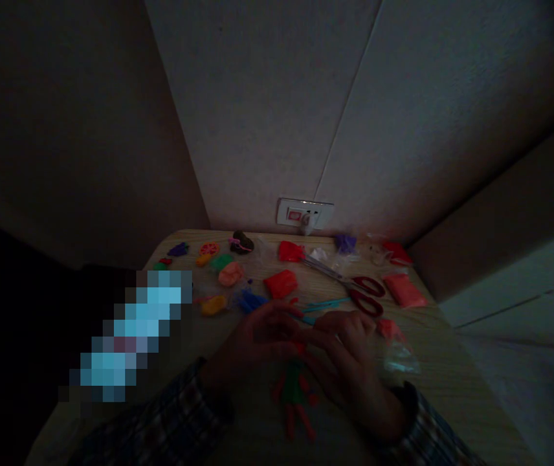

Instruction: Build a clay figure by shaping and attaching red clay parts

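In the dim head view, a small clay figure [293, 387] with a green body and reddish-orange limbs lies on the table below my fingers. My left hand [263, 333] curves in from the left, its thumb and fingers closed around a small red clay piece [299, 348] just above the green body. From the right, my right hand [347, 353] has its fingers bent and its fingertips on the same red piece. The fingers partly cover that piece, so I cannot tell whether it is joined to the figure. Thin blue sticks [325, 304] lie just beyond my hands.
Scissors [340, 278] with dark red handles lie beyond my right hand. Several bagged clay lumps, including a red packet [281, 283] and a pink packet [404, 290], are spread over the wooden table [461, 401]. A wall socket [305, 212] sits behind. A bright pixelated patch covers the left side.
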The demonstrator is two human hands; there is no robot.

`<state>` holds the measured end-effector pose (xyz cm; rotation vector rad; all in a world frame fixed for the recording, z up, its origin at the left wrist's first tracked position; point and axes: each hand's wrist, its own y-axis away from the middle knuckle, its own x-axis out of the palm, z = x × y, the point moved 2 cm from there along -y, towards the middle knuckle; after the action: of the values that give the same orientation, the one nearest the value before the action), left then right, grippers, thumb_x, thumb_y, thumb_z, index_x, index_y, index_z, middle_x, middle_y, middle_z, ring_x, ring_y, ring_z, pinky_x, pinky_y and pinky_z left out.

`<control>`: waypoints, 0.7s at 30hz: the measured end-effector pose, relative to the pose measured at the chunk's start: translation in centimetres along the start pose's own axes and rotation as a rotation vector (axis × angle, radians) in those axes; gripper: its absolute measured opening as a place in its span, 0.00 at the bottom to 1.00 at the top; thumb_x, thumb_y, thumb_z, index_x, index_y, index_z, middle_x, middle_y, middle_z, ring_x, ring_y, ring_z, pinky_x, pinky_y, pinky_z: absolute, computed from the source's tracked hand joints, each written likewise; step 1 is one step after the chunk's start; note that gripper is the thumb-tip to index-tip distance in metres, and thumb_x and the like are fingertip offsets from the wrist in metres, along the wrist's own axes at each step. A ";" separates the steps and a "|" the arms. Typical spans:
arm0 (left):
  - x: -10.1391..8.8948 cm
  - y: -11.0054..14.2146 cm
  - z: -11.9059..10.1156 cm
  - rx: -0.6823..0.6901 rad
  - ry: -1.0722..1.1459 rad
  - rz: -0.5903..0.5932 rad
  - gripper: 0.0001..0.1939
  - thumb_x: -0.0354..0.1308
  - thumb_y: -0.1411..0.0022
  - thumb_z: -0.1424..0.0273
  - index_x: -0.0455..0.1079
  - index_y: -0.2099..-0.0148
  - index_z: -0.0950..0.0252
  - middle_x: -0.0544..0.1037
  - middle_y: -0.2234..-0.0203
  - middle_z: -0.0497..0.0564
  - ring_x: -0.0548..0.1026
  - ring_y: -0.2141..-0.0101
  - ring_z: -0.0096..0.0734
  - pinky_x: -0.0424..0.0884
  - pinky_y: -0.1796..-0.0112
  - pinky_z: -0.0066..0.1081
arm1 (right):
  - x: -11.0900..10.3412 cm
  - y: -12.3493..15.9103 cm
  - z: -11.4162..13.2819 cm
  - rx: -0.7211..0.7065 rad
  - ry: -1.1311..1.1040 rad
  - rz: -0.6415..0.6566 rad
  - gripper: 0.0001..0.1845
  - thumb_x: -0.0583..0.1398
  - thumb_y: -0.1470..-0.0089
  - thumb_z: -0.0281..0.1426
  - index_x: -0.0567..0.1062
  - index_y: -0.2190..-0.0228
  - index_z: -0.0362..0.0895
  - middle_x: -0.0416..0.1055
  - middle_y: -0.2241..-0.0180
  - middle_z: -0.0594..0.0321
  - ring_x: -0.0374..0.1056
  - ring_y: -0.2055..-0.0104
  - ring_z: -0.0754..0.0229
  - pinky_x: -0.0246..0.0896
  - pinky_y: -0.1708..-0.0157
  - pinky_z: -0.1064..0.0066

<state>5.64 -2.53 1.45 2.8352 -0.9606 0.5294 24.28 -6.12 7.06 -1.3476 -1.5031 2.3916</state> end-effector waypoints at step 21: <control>-0.2 0.3 -0.6 -0.010 0.019 -0.004 0.20 0.66 0.26 0.64 0.73 0.37 0.64 0.80 0.45 0.57 0.82 0.52 0.44 0.83 0.52 0.48 | 0.1 -0.1 0.1 0.012 0.005 -0.004 0.08 0.58 0.28 0.26 0.78 0.53 0.45 0.76 0.65 0.62 0.70 0.64 0.56 0.57 0.63 0.61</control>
<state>5.14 -2.48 1.92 2.8172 -0.9518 0.5489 24.06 -6.09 7.11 -1.3464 -1.4867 2.3892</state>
